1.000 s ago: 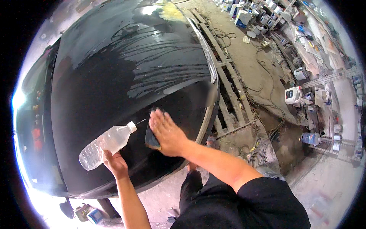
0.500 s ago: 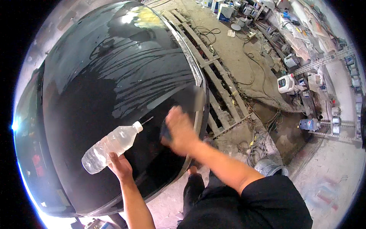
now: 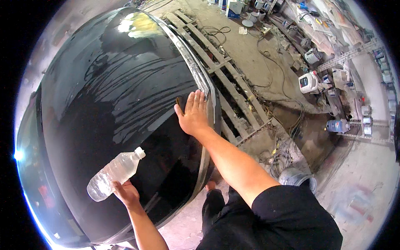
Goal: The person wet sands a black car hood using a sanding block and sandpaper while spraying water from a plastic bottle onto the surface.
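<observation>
A black car body panel [image 3: 83,137] curves before me, its surface wet and streaked, with masking tape along its right edge. My left hand [image 3: 126,193] grips the lower part of a clear plastic bottle [image 3: 114,173], which is tilted with its white cap end up and to the right, over the panel. My right hand [image 3: 193,114] lies flat on the panel by the taped edge. Its fingers are stretched together, and a thin brown-edged sheet of sandpaper [image 3: 179,106] sticks out between thumb and forefinger; the rest is hidden beneath the hand.
A wooden pallet-like frame [image 3: 225,79] lies beside the panel on the right. Hoses and cables [image 3: 283,100] trail over the floor. A metal bucket [image 3: 298,178] stands near my right elbow. Shelving on the right holds cans, a white jug [image 3: 308,82] and a blue container [image 3: 337,126].
My right hand has moved up and come to rest flat on the panel by its edge. The bottle has shifted slightly down and left; the thin stream from its cap no longer shows.
</observation>
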A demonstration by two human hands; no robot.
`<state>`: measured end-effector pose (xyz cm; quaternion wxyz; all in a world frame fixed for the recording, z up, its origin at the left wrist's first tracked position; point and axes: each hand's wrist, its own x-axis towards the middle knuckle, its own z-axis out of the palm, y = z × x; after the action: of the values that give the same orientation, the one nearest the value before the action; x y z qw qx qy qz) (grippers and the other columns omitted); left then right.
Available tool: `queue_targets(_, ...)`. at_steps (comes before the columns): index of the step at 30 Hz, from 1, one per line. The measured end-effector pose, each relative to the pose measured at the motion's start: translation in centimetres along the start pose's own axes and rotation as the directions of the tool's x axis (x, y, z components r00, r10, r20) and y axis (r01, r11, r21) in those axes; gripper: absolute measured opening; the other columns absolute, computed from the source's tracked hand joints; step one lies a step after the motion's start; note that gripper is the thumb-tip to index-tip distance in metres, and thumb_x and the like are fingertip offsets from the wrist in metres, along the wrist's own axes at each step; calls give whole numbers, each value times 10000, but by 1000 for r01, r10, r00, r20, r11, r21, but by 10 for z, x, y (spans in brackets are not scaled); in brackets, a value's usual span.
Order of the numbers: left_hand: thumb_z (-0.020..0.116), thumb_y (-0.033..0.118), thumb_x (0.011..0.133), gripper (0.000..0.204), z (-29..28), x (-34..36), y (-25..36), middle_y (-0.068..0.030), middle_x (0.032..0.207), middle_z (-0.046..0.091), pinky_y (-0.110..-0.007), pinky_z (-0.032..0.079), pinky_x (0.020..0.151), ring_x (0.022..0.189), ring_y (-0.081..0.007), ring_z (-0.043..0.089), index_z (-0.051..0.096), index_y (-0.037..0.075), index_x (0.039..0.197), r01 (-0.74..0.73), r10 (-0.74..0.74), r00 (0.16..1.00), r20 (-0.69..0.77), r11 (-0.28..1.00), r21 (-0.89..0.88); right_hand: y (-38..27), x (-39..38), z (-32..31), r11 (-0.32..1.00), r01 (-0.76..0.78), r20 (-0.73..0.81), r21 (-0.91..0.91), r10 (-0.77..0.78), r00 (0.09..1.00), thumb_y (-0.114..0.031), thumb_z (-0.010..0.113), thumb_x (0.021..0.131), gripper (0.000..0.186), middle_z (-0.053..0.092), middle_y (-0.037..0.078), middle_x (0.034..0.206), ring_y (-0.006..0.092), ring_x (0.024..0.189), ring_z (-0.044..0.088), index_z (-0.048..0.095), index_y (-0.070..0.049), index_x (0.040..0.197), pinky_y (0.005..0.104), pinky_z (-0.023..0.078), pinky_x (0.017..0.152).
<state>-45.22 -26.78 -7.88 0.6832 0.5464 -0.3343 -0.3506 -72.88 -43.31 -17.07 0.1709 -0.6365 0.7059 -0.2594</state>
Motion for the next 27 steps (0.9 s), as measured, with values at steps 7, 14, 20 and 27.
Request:
queue_targets(7, 643, 479, 904, 771, -18, -4, 9, -173, 1420, 454, -476, 375, 1104, 1307, -333, 463, 347, 0, 1431, 4, -5, 1000, 5, 994, 108, -30, -102, -16, 979, 162, 137, 122, -178, 974, -518, 394, 993, 850, 111, 401, 1524, 536, 1439, 94, 220, 191, 1429, 584, 116, 1170)
queue_targets(14, 665, 438, 901, 744, -8, 0, 5, -154, 1400, 465, -465, 386, 1102, 1304, -303, 467, 366, -3, 1419, -17, 15, 999, 42, 999, 45, -13, -43, -2, 998, 28, 60, 51, -31, 998, -534, 333, 1002, 831, 195, 382, 1515, 505, 1435, 168, 253, 175, 1430, 543, 153, 1176)
queue_targets(20, 674, 460, 887, 774, -14, -1, 10, -156, 1417, 447, -470, 379, 1105, 1317, -304, 451, 357, 7, 1428, 23, -27, 998, 49, 996, 84, -20, -58, -6, 997, 9, 68, 74, -14, 998, -524, 331, 1007, 823, 175, 393, 1514, 508, 1445, 117, 248, 178, 1429, 559, 134, 1176)
queue_targets(27, 669, 461, 891, 767, -20, -2, 10, -154, 1411, 452, -466, 400, 1086, 1302, -311, 464, 356, 14, 1430, 9, -9, 1000, 2, 996, 88, -23, -89, -9, 992, 90, 78, 85, -96, 992, -512, 393, 995, 828, 171, 396, 1512, 513, 1438, 146, 265, 189, 1417, 552, 128, 1180)
